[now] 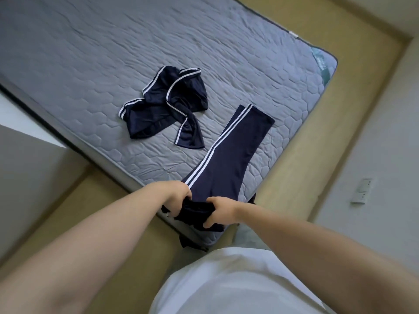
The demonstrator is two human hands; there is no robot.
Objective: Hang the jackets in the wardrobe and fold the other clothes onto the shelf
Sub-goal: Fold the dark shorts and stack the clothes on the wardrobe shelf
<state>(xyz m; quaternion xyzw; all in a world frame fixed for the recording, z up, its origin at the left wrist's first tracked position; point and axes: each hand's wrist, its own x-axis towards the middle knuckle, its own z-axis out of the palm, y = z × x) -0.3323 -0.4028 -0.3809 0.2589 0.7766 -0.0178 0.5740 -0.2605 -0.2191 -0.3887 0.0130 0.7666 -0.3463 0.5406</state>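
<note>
Navy trousers [229,150] with two white side stripes lie stretched flat across the near corner of the grey quilted mattress [90,53]. My left hand [178,197] and my right hand [221,211] both grip the bunched waist end at the mattress edge. A second navy garment [167,105] with white stripes lies crumpled further in on the mattress, apart from the trousers and from both hands.
A tan bed frame [317,155] runs around the mattress. A white wall with a socket plate [361,191] is at the right. A grey and white surface lies at the left. My white shirt fills the bottom of the view.
</note>
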